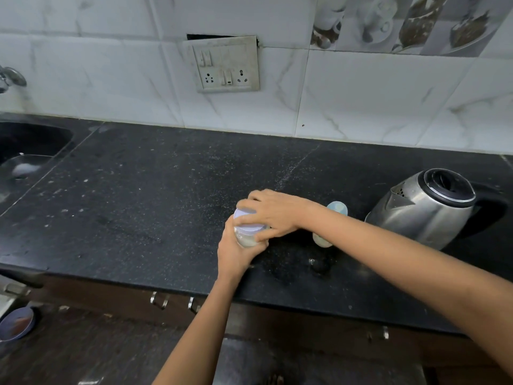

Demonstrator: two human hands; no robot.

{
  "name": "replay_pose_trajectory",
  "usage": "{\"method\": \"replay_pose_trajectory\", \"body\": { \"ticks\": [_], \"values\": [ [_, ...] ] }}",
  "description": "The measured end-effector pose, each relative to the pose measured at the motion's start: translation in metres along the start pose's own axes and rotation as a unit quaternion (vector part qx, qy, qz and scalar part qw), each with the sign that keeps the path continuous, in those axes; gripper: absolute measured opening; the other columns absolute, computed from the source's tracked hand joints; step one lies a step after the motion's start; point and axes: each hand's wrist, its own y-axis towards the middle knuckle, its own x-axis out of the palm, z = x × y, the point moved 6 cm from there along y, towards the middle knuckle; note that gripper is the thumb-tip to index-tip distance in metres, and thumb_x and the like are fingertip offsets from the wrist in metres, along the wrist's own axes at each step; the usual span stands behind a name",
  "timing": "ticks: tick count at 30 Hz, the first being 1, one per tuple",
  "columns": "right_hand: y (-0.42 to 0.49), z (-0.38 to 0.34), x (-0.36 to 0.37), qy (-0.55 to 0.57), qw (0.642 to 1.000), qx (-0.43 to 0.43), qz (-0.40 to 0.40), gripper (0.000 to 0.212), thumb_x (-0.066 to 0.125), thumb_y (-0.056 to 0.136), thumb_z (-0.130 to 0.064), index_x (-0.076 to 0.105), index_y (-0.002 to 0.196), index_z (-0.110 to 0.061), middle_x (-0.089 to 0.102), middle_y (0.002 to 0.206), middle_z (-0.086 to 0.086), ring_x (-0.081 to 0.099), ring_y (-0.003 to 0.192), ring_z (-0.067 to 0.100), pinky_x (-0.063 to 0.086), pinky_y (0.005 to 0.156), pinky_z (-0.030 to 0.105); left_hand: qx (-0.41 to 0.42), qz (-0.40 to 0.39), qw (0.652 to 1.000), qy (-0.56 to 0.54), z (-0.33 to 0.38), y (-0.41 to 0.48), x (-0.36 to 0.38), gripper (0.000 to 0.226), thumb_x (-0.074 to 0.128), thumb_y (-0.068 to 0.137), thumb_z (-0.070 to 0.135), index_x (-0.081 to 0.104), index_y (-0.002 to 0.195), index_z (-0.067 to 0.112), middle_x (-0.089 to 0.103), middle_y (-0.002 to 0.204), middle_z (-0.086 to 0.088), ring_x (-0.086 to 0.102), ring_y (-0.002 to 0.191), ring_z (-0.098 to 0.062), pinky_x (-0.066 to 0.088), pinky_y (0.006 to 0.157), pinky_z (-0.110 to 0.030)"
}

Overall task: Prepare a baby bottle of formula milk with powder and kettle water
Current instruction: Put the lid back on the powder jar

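One black speckled stone counter, scuffed and dusted with pale flecks, running the full width of the view along a wall of white marble-pattern tiles.
One row of picture tiles at the upper right, printed with cups, saucers and spoons.
One grimy switch-and-socket plate on the wall, with a dark gap showing behind its upper edge.
One dark sink set into the counter at the far left, with a metal tap above it on the wall.
One steel kettle with black lid and handle, standing at the right end of the counter, spout facing left.
Metal cabinet handles below the counter edge; one round bowl on the dark floor at lower left.
Writing on jar, bottle or kettle: cannot be read.

One clear jar holding whitish powder, near the middle of the counter's front half.
Left hand: wrapped round the jar's body from the near side.
Right hand: laid over the pale lilac lid from above, fingers curled down round its rim.
One baby bottle with pale blue cap, upright on the counter between jar and kettle, just behind the right wrist, which crosses in front of its middle. Neither hand touches it.
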Motion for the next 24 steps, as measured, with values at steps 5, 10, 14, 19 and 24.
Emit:
{"method": "replay_pose_trajectory", "body": {
  "ticks": [5, 10, 14, 19, 24],
  "values": [
    [0.006, 0.006, 0.025, 0.040, 0.995, 0.091, -0.023, 0.059, 0.028, 0.087, -0.060, 0.036, 0.142, -0.043, 0.040, 0.123, 0.009, 0.042, 0.078, 0.024, 0.043, 0.064, 0.036, -0.009, 0.009, 1.000, -0.022, -0.002, -0.001, 0.004, 0.075, 0.085, 0.061, 0.038, 0.040, 0.120, 0.050, 0.063, 0.107, 0.018, 0.060, 0.096, 0.000, 0.050, 0.074, -0.024],
    [0.010, -0.006, 0.032, 0.054, 0.966, 0.254, -0.009, 0.058, 0.041, 0.092, -0.056, 0.028, 0.147, -0.040, 0.043, 0.127, 0.018, 0.049, 0.072, 0.030, 0.035, 0.062, 0.034, -0.036, 0.035, 0.998, -0.044, 0.000, -0.003, 0.010, 0.086, 0.082, 0.057, 0.051, 0.037, 0.129, 0.046, 0.065, 0.108, 0.016, 0.062, 0.095, 0.000, 0.051, 0.075, -0.028],
    [0.011, -0.019, 0.035, 0.097, 0.909, 0.404, 0.041, 0.056, 0.038, 0.095, -0.055, 0.031, 0.146, -0.034, 0.043, 0.128, 0.019, 0.063, 0.077, 0.033, 0.038, 0.060, 0.033, -0.068, 0.066, 0.995, -0.015, 0.002, -0.002, 0.012, 0.072, 0.068, 0.070, 0.058, 0.036, 0.132, 0.041, 0.058, 0.117, 0.015, 0.061, 0.097, -0.008, 0.048, 0.076, -0.030],
    [-0.024, -0.015, 0.040, 0.375, 0.793, 0.437, 0.198, 0.068, 0.051, 0.092, -0.053, 0.025, 0.147, -0.020, 0.036, 0.130, 0.009, 0.057, 0.105, 0.035, 0.046, 0.081, 0.041, -0.009, 0.027, 0.998, -0.047, 0.000, -0.001, 0.008, 0.089, 0.088, 0.056, 0.044, 0.039, 0.130, 0.037, 0.059, 0.114, 0.018, 0.058, 0.101, 0.004, 0.044, 0.073, -0.016],
    [-0.105, -0.051, 0.079, 0.392, 0.755, 0.411, 0.328, 0.051, 0.066, 0.089, -0.032, 0.046, 0.133, -0.016, 0.046, 0.109, -0.004, 0.051, 0.073, 0.000, 0.045, 0.072, 0.022, 0.025, -0.002, 0.999, -0.023, -0.014, 0.008, 0.005, 0.116, 0.092, 0.043, 0.045, 0.030, 0.139, 0.024, 0.043, 0.138, 0.006, 0.044, 0.126, -0.009, 0.039, 0.103, -0.030]
  ]
}}
